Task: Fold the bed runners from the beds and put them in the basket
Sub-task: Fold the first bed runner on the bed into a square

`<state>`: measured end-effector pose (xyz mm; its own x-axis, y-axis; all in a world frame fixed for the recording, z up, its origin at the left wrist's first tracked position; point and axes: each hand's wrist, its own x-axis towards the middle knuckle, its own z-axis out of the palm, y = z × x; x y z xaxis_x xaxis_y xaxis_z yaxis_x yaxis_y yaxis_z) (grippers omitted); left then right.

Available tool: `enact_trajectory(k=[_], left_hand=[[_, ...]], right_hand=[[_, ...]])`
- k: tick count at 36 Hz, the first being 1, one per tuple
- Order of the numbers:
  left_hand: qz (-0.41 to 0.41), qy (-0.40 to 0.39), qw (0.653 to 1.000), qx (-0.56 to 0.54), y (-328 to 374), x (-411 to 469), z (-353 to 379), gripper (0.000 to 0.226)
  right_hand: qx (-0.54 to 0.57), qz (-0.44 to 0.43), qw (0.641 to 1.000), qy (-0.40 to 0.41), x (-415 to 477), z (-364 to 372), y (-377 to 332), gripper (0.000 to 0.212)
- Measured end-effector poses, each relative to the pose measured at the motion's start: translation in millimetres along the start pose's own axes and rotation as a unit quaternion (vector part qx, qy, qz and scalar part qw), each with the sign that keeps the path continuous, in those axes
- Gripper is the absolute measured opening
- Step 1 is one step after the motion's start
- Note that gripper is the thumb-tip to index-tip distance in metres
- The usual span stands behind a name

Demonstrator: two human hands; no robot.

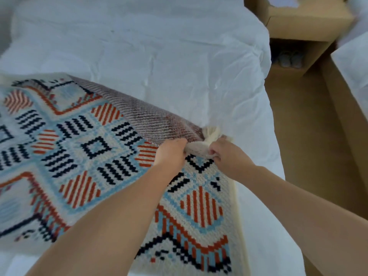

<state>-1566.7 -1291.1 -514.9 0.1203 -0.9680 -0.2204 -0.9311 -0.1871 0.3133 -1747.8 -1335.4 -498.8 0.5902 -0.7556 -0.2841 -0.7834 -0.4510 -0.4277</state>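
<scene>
left hand (171,154), right hand (229,156) clamped on bed runner (89,148) corner (fingertips hidden) | runner cropped left

White bed (139,46) w/ creased sheet fills upper left & centre. Upper right: tan wooden nightstand (302,22), pale shoes (289,58) in its open shelf. Tan floor (298,126) right; 2nd white bed (354,62) at far-right edge.
</scene>
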Motion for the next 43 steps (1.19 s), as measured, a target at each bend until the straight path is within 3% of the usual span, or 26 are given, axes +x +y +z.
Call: enact_trajectory(k=[2, 7, 8, 12, 19, 22, 29, 35, 43], left_hand=[[-0.004, -0.012, 0.999, -0.035, 4.0, -14.7, -7.7, 0.011], [0.045, -0.014, 0.998, -0.037, 9.6, -40.9, -16.7, 0.023], [0.047, -0.015, 0.998, -0.042, 9.9, -45.6, -17.6, 0.023], [0.042, -0.015, 0.998, -0.044, 8.2, -64.4, -24.3, 0.014], [0.049, -0.004, 0.998, -0.024, -2.2, -89.6, -29.4, 0.019], [0.063, 0.016, 0.997, -0.042, 0.6, -99.8, -30.8, 0.017], [0.087, 0.017, 0.996, 0.009, -0.6, -113.3, -25.2, 0.014], [0.025, -0.046, 0.997, 0.06, -15.1, -121.2, -12.3, 0.024], [0.07, -0.107, 0.989, 0.069, -22.4, -151.2, -1.9, 0.022]], right_hand=[[-0.039, 0.004, 0.999, -0.011, -6.7, 0.8, -5.0, 0.012], [-0.002, -0.022, 0.999, -0.028, -18.1, -4.7, -24.8, 0.065], [-0.009, -0.027, 0.999, -0.041, -17.8, -5.3, -30.7, 0.063], [-0.078, -0.051, 0.994, -0.056, -21.9, -4.5, -47.6, 0.015], [-0.014, -0.096, 0.994, -0.051, -33.1, -11.0, -62.0, 0.021], [-0.072, -0.104, 0.988, -0.094, -34.7, -13.2, -70.0, 0.007], [-0.144, -0.114, 0.977, -0.105, -52.5, -15.0, -68.5, 0.03], [-0.164, -0.11, 0.969, -0.148, -76.4, -10.5, -54.0, 0.021], [-0.25, -0.038, 0.954, -0.163, -114.8, 4.5, -51.2, 0.021]])
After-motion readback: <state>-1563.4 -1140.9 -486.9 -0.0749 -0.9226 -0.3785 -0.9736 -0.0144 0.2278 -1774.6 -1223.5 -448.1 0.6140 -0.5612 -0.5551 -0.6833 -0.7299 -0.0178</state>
